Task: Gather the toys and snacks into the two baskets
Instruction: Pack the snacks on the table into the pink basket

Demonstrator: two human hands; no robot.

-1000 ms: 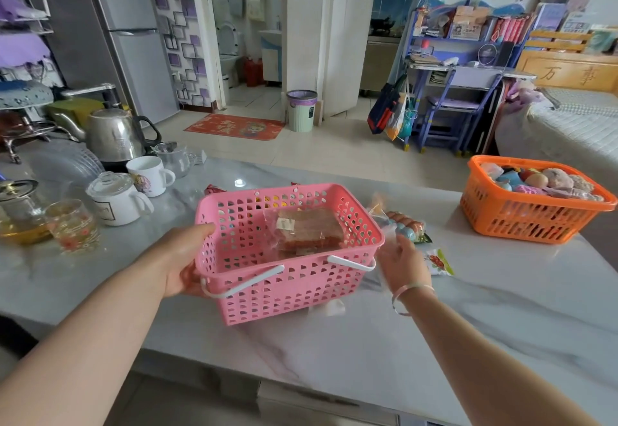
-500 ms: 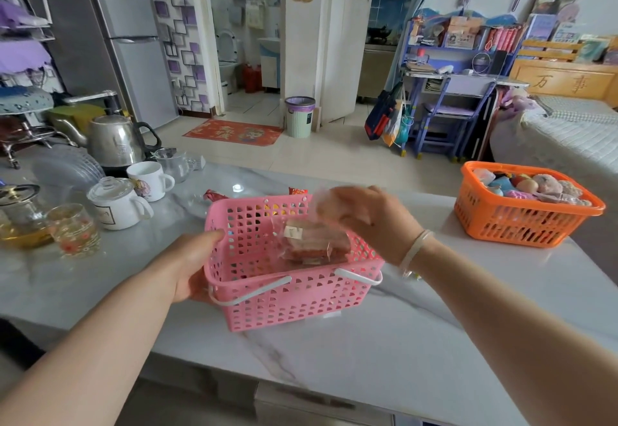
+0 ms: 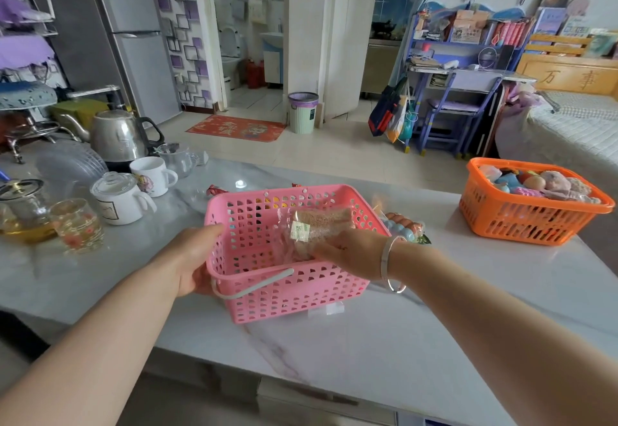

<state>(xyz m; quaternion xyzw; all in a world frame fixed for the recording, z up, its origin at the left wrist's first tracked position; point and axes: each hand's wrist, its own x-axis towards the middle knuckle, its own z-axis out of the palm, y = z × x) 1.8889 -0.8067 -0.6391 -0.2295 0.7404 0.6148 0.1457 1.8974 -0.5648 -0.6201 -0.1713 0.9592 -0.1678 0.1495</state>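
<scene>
A pink basket (image 3: 287, 298) stands in the middle of the marble table (image 3: 418, 342). My left hand (image 3: 192, 258) grips its left wall, thumb over the rim. My right hand (image 3: 347, 251) reaches over the right rim and holds a clear-wrapped brown snack packet (image 3: 317, 225) down inside the basket. Under it lies more clear wrapping, hard to make out. An orange basket (image 3: 521, 225) at the right holds several plush toys (image 3: 551, 183). More snack packets (image 3: 406, 225) lie just right of the pink basket, and a red wrapper (image 3: 215, 189) lies behind it.
On the left of the table stand a steel kettle (image 3: 118, 136), two white mugs (image 3: 152, 174), a glass cup (image 3: 78, 225) and a glass teapot (image 3: 23, 211). A small clear plastic piece (image 3: 326, 308) sticks out under the pink basket's front.
My right hand picked a clear-wrapped packet from the table right of the pink basket, carried it over the rim and lowered it inside. My left hand stayed on the basket.
</scene>
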